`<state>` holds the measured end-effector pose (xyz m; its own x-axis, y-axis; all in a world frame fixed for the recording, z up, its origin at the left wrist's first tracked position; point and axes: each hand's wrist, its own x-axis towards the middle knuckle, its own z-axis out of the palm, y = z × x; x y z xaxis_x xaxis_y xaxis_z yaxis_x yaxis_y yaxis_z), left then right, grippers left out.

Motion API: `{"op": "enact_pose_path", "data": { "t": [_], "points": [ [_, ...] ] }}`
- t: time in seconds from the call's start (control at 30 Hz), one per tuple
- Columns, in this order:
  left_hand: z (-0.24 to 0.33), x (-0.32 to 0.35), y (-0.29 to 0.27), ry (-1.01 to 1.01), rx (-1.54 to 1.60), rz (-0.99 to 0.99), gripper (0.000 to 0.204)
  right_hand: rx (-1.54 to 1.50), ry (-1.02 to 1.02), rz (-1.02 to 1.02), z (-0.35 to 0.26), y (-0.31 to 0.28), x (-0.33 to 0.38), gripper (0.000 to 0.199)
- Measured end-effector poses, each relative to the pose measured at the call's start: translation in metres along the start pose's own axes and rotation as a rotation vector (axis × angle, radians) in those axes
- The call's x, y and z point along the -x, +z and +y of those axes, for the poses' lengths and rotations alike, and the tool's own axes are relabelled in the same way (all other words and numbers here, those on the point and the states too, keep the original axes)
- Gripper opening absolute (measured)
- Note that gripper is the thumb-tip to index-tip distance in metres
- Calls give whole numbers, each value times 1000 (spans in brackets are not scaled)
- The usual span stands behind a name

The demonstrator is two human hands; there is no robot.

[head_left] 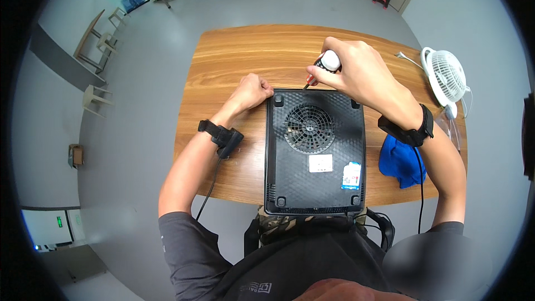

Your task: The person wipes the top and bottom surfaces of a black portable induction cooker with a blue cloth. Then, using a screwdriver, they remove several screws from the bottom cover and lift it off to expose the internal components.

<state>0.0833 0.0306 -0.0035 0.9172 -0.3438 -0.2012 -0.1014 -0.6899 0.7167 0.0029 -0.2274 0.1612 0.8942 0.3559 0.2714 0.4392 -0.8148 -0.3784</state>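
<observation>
A black flat appliance (315,153) lies upside down on the wooden table (234,61), its round fan grille and two stickers facing up. My right hand (356,69) grips a screwdriver (323,67) with a white and black handle, its tip at the appliance's far edge near the middle. My left hand (251,92) is closed into a fist and rests on the table against the appliance's far left corner. Both wrists wear black straps with cables.
A blue cloth (401,161) lies on the table to the right of the appliance. A small white fan (446,75) stands at the table's right edge. Chairs and a metal frame stand on the grey floor farther off.
</observation>
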Motion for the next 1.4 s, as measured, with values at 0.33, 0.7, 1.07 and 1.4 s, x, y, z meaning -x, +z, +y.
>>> {"op": "enact_pose_path", "data": {
  "t": [0.33, 0.7, 1.07, 1.4],
  "points": [
    [-10, -19, -5, -70, 11, -194, 17, 28, -27, 54, 14, -10, 27, 42],
    [-5, -29, -16, -202, 101, -307, 21, -23, -23, 57, 21, -12, 41, 42],
    [-15, -30, -15, -311, 303, -361, 17, -29, -13, 41, 22, -9, 33, 44],
    [-2, -29, -15, -220, 173, -308, 19, -67, -49, 56, 16, -1, 14, 43]
  ]
}}
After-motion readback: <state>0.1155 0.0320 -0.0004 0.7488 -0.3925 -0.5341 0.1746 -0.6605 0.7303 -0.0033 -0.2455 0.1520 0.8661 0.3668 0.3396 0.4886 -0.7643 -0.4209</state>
